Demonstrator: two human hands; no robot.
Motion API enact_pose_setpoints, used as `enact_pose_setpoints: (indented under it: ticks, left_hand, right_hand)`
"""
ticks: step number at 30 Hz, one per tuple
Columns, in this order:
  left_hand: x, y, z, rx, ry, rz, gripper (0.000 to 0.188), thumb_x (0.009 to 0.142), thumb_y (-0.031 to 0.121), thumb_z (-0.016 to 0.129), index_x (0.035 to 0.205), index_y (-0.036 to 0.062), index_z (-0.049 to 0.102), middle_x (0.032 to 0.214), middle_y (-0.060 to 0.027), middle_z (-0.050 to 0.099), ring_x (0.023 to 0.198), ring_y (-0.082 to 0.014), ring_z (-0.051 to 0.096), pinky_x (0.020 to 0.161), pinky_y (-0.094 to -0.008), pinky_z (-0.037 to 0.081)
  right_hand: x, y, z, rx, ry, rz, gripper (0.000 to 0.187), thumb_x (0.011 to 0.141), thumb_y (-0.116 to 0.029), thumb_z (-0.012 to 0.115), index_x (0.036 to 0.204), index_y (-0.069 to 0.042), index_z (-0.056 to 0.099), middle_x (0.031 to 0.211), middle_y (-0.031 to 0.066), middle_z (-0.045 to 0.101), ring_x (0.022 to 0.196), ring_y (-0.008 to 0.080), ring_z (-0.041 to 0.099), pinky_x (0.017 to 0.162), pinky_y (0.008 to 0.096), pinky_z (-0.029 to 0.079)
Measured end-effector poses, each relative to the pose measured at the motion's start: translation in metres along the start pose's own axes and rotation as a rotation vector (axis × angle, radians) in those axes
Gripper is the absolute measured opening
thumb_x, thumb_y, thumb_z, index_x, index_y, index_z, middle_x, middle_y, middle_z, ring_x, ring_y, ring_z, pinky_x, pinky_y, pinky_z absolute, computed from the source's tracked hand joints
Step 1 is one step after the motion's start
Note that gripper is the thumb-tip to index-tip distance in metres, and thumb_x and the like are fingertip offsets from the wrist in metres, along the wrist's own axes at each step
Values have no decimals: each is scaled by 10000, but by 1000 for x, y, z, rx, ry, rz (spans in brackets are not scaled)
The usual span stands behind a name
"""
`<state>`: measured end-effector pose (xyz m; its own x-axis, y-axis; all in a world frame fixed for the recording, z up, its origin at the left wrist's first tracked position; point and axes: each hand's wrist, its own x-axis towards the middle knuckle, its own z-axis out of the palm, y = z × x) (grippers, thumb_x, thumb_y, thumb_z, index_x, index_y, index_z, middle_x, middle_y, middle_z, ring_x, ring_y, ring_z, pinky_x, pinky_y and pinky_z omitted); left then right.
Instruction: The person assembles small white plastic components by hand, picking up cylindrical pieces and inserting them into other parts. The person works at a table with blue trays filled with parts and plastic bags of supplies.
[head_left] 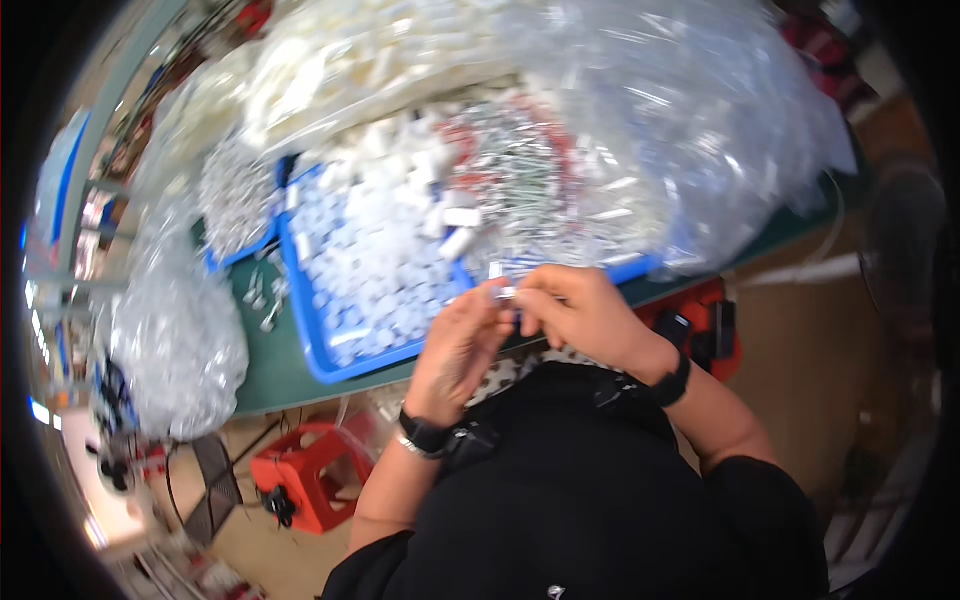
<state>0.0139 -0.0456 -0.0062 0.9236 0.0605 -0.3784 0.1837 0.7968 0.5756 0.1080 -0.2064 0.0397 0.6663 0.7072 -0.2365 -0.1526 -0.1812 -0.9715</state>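
My left hand (462,345) and my right hand (583,315) meet in front of my chest, at the front edge of the table. Between their fingertips is a small white and silvery part (504,293); blur hides its exact kind. Both hands pinch it, thumbs and fingers pressed together. Just beyond them lies a blue tray (330,370) filled with small white plastic pieces (385,265). To its right, a second heap holds silvery screw-like metal pieces (525,180) with some red ones among them.
Large clear plastic bags (690,130) cover the back and right of the green table (275,375). Another bag (180,350) hangs over the left end. A smaller blue tray (240,200) holds shiny small parts. Below stands a red stool (310,480).
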Motion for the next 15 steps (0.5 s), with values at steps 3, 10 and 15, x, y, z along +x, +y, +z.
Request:
enact_pose_setpoints:
  ticks: [3, 10, 15]
  left_hand:
    - [1, -4, 4, -50, 23, -60, 349, 936, 239, 608, 1178, -6, 551, 948, -34, 632, 784, -103, 595, 718, -223, 515]
    - [2, -4, -4, -163, -6, -89, 278, 942, 190, 600, 1139, -7, 593, 853, -23, 634, 734, -75, 601, 695, -205, 530]
    - [-1, 7, -6, -4, 104, 79, 308, 946, 224, 596, 1152, -5, 587, 866, -16, 621, 747, -87, 587, 687, -219, 511]
  right_hand:
    - [5, 21, 6, -731, 236, -652, 84, 887, -92, 621, 889, -8, 611, 653, 102, 615, 510, 217, 589, 476, 300, 429]
    - [12, 15, 12, -587, 150, -566, 73, 873, -81, 623, 890, -15, 598, 657, 139, 607, 564, 296, 613, 500, 362, 455]
    - [18, 10, 6, -512, 111, -361, 80, 879, -99, 627, 889, -19, 631, 685, 151, 612, 605, 320, 619, 533, 376, 464]
